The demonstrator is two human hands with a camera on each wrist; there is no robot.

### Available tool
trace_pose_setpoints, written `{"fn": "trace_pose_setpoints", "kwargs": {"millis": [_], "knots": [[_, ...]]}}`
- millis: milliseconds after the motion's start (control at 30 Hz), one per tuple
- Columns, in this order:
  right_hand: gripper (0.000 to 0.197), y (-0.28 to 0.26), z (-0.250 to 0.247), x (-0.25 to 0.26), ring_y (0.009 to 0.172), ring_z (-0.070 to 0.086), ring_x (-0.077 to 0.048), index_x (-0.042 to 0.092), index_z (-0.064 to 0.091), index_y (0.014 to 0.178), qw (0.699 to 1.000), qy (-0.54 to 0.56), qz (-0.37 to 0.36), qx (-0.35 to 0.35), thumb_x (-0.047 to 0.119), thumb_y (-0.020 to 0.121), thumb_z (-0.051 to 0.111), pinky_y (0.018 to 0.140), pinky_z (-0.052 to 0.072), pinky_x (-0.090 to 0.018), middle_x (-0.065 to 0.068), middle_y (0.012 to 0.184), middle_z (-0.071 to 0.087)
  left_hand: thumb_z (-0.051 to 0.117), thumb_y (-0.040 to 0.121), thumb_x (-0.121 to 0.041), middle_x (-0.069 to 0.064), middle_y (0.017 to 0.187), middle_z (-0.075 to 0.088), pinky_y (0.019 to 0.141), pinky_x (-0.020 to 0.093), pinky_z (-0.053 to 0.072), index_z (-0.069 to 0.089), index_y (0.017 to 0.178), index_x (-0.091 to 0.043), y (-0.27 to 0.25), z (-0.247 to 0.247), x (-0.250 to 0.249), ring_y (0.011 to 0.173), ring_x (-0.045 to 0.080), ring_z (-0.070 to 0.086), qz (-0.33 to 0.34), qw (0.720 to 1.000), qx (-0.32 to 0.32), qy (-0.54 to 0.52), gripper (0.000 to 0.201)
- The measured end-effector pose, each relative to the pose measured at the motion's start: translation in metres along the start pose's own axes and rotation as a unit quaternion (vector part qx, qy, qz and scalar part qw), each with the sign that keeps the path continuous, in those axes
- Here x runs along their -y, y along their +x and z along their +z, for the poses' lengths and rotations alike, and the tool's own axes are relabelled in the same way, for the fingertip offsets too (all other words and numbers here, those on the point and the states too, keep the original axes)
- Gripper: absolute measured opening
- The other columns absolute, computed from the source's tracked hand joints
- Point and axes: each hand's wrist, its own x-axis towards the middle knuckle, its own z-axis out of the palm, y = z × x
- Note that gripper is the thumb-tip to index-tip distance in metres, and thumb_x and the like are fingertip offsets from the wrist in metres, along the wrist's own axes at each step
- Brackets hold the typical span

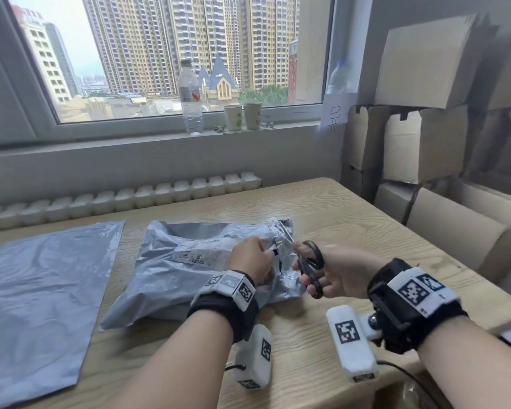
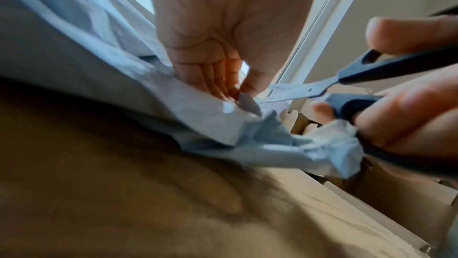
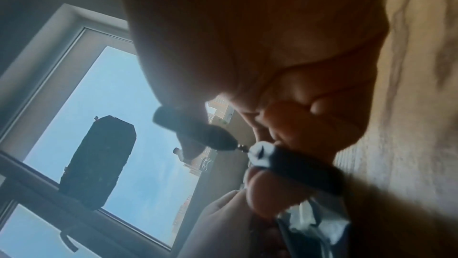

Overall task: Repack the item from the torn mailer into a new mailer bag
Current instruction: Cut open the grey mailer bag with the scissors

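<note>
A bulging grey torn mailer (image 1: 171, 270) with a white label lies mid-table. My left hand (image 1: 252, 259) pinches its crumpled right end (image 2: 223, 123). My right hand (image 1: 334, 273) grips black-handled scissors (image 1: 310, 265), whose blades (image 2: 295, 92) are open at the pinched plastic beside my left fingers (image 2: 218, 80). A flat new grey mailer bag (image 1: 41, 299) lies to the left. The item inside the torn mailer is hidden. The right wrist view is dark, showing the scissor handle (image 3: 304, 166) in my curled fingers.
The wooden table (image 1: 351, 219) has bare room at its far right. Cardboard boxes (image 1: 425, 143) are stacked at the right. On the window sill stand a water bottle (image 1: 190, 98) and two paper cups (image 1: 242, 116). A radiator runs behind the table.
</note>
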Motion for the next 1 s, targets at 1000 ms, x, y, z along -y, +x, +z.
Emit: {"fn": "trace_pose_setpoints", "kwargs": {"millis": [1000], "knots": [[0.028,0.004,0.044,-0.003,0.037,0.047,-0.006,0.009,0.054,0.08,0.987,0.133,-0.071,-0.049,0.034,0.095,0.055,0.039,0.043,-0.015,-0.002,0.062,0.048,0.058,0.089,-0.022,0.004,0.089,0.066,0.076,0.032,0.054,0.059,0.084,-0.02,-0.001,-0.01,0.004,0.086,0.023,0.064,0.091,0.995,-0.009,-0.029,0.005]]}}
